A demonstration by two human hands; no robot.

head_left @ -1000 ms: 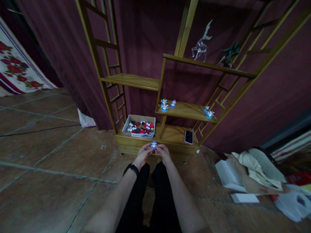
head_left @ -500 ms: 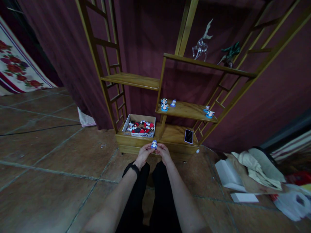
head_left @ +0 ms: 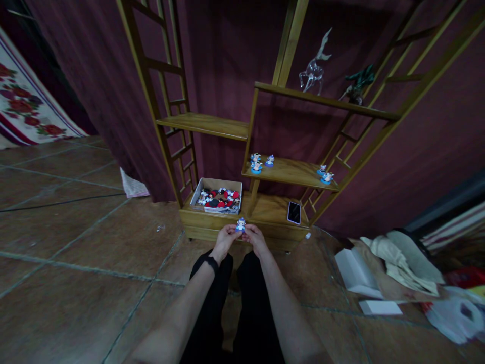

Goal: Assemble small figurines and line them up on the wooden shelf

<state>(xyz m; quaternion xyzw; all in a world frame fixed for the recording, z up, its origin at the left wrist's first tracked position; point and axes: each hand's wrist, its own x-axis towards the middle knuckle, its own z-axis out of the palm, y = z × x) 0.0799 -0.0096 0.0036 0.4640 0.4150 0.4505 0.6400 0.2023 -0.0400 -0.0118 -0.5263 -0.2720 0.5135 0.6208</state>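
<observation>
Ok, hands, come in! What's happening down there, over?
Left hand and right hand: both pinching one purple figurine. Figurine: upright. Nothing seen blocking the hands; open box and phone sit beyond, on the cabinet.

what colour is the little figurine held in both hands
The figurine is purple and white, best seen in the head view.

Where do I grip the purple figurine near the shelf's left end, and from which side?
I'd pinch the purple figurine by its upper body, probably from the front right: it stands upright, two blue-based figurines crowd its left, while the other pair stands well away, near the right end of the shelf.
</observation>
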